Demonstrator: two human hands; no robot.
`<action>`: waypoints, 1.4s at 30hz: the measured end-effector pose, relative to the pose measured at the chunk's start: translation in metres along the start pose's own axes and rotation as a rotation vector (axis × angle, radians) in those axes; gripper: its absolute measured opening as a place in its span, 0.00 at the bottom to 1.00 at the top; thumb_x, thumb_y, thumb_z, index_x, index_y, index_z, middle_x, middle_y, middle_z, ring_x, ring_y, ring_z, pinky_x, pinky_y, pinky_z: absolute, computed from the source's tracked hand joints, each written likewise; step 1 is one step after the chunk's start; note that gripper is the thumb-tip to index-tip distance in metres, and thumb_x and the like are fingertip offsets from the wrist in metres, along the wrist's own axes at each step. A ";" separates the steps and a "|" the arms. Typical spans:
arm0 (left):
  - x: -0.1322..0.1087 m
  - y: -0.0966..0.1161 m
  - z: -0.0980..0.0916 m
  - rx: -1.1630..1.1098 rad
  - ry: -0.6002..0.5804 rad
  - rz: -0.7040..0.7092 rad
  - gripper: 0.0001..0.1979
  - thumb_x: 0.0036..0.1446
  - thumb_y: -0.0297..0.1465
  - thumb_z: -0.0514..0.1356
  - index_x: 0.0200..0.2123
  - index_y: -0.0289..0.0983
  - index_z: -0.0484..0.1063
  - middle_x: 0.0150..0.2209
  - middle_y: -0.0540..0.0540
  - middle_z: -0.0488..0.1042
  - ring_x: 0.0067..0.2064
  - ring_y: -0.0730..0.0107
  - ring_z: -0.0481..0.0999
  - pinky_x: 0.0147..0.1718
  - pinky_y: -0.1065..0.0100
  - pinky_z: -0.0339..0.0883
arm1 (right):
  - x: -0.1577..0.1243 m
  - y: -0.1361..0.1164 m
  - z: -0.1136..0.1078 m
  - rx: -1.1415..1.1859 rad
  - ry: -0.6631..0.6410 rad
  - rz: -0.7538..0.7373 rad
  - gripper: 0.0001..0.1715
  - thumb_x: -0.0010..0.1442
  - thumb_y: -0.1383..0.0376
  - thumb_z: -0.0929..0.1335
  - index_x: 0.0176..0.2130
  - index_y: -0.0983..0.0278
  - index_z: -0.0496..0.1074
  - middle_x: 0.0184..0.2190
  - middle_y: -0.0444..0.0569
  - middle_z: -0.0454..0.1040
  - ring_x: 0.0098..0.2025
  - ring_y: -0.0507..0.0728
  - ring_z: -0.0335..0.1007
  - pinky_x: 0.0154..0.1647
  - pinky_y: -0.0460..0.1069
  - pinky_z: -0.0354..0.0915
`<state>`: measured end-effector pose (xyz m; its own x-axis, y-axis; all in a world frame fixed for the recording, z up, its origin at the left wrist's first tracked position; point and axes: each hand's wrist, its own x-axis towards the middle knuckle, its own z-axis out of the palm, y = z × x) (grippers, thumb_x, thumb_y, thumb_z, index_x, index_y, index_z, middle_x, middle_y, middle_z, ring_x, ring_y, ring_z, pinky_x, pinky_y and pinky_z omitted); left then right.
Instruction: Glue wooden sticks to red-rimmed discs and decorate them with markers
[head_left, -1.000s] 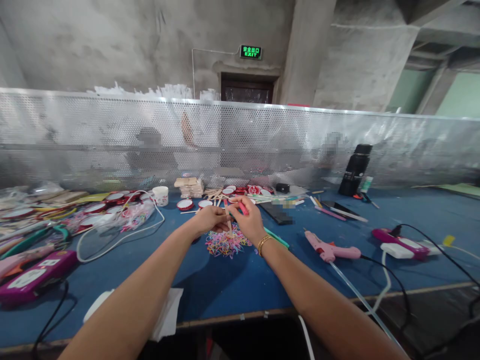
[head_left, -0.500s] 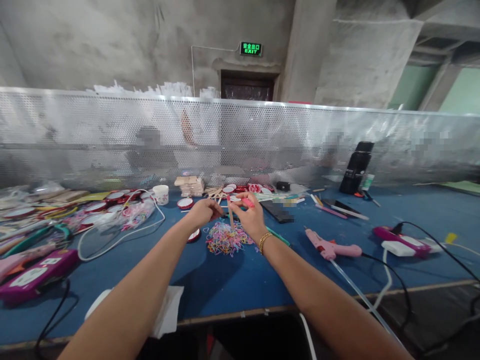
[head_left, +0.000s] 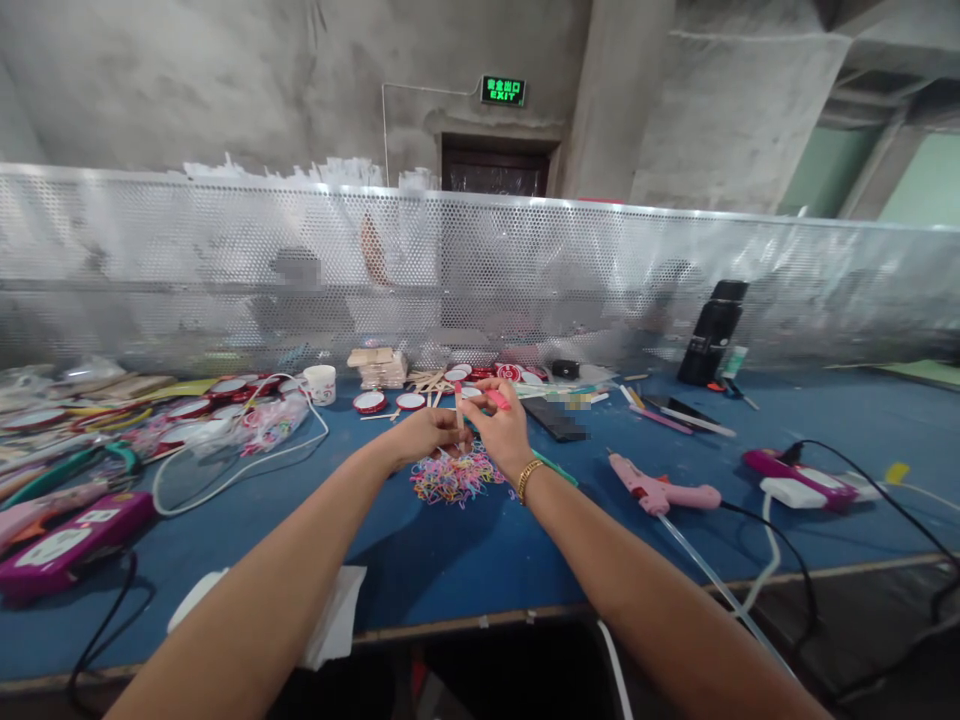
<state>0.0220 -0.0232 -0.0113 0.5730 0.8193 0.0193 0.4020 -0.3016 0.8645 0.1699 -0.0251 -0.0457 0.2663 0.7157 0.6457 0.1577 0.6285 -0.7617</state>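
Observation:
My left hand (head_left: 429, 434) is closed on the lower part of a slim wooden craft stick (head_left: 460, 408) with a pinkish-red top end. Close beside it, my right hand (head_left: 504, 425) pinches the same stick near the top. A bright pink, pen-like piece (head_left: 497, 400) also sits between the right fingers; its exact kind is unclear. Under both hands lies a heap of small multicoloured rubber bands or loops (head_left: 454, 478) on the blue tabletop (head_left: 480, 570). The fingertips partly cover the stick.
A pink glue gun (head_left: 664, 488) rests at right, near a purple power strip (head_left: 802, 480). A black bottle (head_left: 712, 335) stands by the perforated metal screen (head_left: 600, 280). Behind the hands are stacked wood pieces (head_left: 379, 368), a paper cup (head_left: 321, 384) and red-rimmed round discs (head_left: 411, 401).
My left hand has moved right and closed on the lower part of the stick. The right hand keeps its hold. A red-rimmed disc beside the heap now lies farther back.

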 end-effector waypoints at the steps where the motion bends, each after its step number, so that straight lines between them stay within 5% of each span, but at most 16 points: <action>1: 0.000 0.001 -0.001 -0.014 -0.012 -0.006 0.14 0.48 0.40 0.63 0.32 0.36 0.73 0.32 0.46 0.77 0.29 0.73 0.74 0.24 0.73 0.55 | 0.000 -0.001 -0.001 -0.042 0.005 -0.026 0.18 0.50 0.61 0.70 0.41 0.61 0.64 0.29 0.43 0.74 0.32 0.55 0.73 0.39 0.51 0.67; 9: -0.003 0.004 -0.012 -0.124 0.010 -0.009 0.13 0.47 0.38 0.65 0.33 0.36 0.70 0.31 0.46 0.77 0.27 0.75 0.73 0.25 0.74 0.61 | -0.003 0.001 -0.004 -0.216 -0.103 -0.183 0.14 0.58 0.66 0.63 0.46 0.61 0.64 0.39 0.48 0.76 0.43 0.57 0.73 0.48 0.53 0.64; 19: -0.005 0.007 -0.009 -0.153 -0.048 -0.034 0.14 0.47 0.40 0.66 0.31 0.35 0.74 0.27 0.45 0.76 0.26 0.72 0.74 0.27 0.69 0.67 | -0.003 0.004 -0.010 -0.536 -0.218 -0.254 0.31 0.51 0.73 0.63 0.55 0.64 0.60 0.43 0.52 0.75 0.48 0.62 0.66 0.52 0.58 0.61; 27: -0.007 0.011 -0.006 -0.098 -0.023 0.028 0.11 0.53 0.37 0.62 0.36 0.36 0.74 0.24 0.48 0.75 0.18 0.79 0.64 0.17 0.74 0.47 | -0.003 0.004 -0.009 -0.592 -0.218 -0.222 0.31 0.51 0.73 0.63 0.55 0.63 0.60 0.45 0.52 0.74 0.49 0.62 0.66 0.53 0.59 0.60; 33: -0.004 0.009 0.004 -0.279 0.070 0.006 0.12 0.56 0.38 0.60 0.27 0.37 0.65 0.20 0.53 0.65 0.18 0.82 0.57 0.19 0.73 0.44 | -0.002 0.005 -0.007 -0.627 -0.194 -0.192 0.32 0.52 0.70 0.65 0.57 0.64 0.60 0.46 0.54 0.73 0.51 0.64 0.64 0.54 0.60 0.59; 42: 0.009 0.000 0.020 -0.450 0.140 -0.002 0.17 0.41 0.36 0.71 0.28 0.38 0.66 0.17 0.58 0.60 0.16 0.83 0.51 0.17 0.73 0.39 | -0.004 0.007 -0.007 -0.635 -0.153 -0.256 0.40 0.47 0.75 0.62 0.60 0.65 0.55 0.53 0.52 0.71 0.54 0.64 0.60 0.56 0.59 0.58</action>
<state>0.0412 -0.0260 -0.0209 0.4583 0.8869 0.0585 0.0354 -0.0840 0.9958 0.1767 -0.0256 -0.0536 0.0176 0.6332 0.7738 0.7347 0.5167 -0.4396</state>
